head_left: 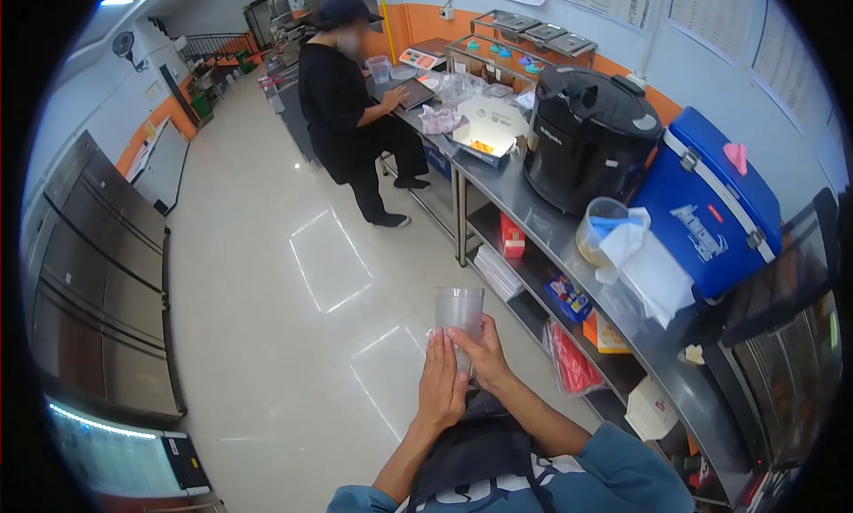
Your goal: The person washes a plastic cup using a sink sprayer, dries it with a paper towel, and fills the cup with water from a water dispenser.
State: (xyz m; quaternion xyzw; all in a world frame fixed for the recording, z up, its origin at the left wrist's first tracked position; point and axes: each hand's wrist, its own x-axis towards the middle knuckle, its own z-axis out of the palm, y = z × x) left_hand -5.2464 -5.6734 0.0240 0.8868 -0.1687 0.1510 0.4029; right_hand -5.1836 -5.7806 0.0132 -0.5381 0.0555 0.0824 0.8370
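Note:
A translucent tumbler (460,307) is held upright in front of my body, over the floor. My left hand (441,380) presses against its left side with the fingers pointing up. From the right, my right hand (482,351) wraps round the same tumbler, its thumb across the front. The lower part of the tumbler is largely covered by my hands, and I cannot tell whether anything is inside it.
A steel counter (506,186) runs along the right, bearing a black appliance (591,140), a blue cooler box (706,202), a pitcher (593,233) and an open takeaway box (490,127). A co-worker (342,104) sits further along it. Steel refrigerators (107,282) line the left.

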